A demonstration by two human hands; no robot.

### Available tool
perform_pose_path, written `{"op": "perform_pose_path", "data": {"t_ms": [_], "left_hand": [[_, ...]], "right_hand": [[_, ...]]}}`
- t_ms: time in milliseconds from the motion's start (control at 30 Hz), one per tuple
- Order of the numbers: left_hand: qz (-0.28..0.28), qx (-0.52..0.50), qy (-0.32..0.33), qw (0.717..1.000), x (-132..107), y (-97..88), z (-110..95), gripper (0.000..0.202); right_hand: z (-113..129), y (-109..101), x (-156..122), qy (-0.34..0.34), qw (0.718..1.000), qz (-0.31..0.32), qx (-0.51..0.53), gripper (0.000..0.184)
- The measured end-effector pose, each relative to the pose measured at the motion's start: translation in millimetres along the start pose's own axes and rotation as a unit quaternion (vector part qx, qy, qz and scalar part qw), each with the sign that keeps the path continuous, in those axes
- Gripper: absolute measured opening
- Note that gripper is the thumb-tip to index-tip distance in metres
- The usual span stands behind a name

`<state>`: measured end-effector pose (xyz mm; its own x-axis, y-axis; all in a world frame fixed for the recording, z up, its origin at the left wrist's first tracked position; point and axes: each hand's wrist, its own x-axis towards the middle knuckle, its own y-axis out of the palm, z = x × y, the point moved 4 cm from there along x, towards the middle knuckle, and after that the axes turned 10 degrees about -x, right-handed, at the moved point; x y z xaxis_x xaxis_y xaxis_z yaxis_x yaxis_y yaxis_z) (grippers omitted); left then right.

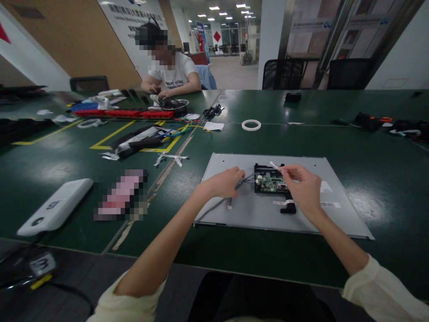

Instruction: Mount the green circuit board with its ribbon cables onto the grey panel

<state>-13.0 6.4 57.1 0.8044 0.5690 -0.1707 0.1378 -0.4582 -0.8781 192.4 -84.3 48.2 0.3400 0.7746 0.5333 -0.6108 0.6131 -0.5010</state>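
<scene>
A grey metal panel [338,210] lies flat on the green table in front of me. A small green circuit board [270,182] in a black frame sits on the panel's middle. My left hand [223,182] rests on the panel with its fingers closed around a grey cable [214,206] that runs to the board. My right hand [303,185] hovers over the board's right side and pinches a short white strip of tape [274,165] between thumb and forefinger. More white tape strips [330,204] stick to the panel under my right wrist.
A white tape roll [251,125] lies beyond the panel. A white device [55,206] sits at the near left. Cables, a black unit [140,142] and a red strip [124,113] lie at the far left, where another person [172,74] works. Tools [372,120] lie at the far right.
</scene>
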Motion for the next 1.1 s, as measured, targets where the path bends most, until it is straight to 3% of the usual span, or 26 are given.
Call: {"op": "perform_pose_path", "data": {"t_ms": [100,233,400,567,667,767,900,1100], "left_hand": [[-0.003,0.006,-0.023,1.000,-3.7,0.0,2.2,0.046],[0.018,-0.026,-0.005,0.999,-3.1,-4.1,10.5,0.042],[0.039,-0.042,0.026,0.998,-2.2,-9.9,18.8,0.039],[0.008,-0.078,0.024,0.997,-6.1,-10.1,27.1,0.039],[-0.022,-0.106,0.044,0.993,-12.2,-10.1,28.3,0.048],[-0.081,-0.128,0.071,0.986,-16.6,-12.5,24.8,0.053],[-0.151,-0.114,0.100,0.977,-14.2,-13.0,15.5,0.039],[-0.147,-0.029,0.114,0.982,-4.2,2.7,7.3,0.031]], "right_hand": [[-0.2,-1.9,1.4,-0.005,1.000,-0.010,-0.003,0.020],[-0.8,-4.2,2.6,-0.019,0.999,-0.028,-0.017,0.020],[12.2,-0.3,0.7,-0.125,0.986,-0.027,-0.110,0.016],[33.5,15.5,-10.6,-0.258,0.948,0.007,-0.185,0.018],[42.1,27.1,-20.3,-0.302,0.926,0.041,-0.224,0.018],[46.9,36.9,-29.0,-0.327,0.906,0.061,-0.261,0.018],[51.0,46.1,-37.1,-0.349,0.893,0.064,-0.277,0.017],[52.3,55.5,-44.4,-0.361,0.889,0.084,-0.268,0.015]]}}
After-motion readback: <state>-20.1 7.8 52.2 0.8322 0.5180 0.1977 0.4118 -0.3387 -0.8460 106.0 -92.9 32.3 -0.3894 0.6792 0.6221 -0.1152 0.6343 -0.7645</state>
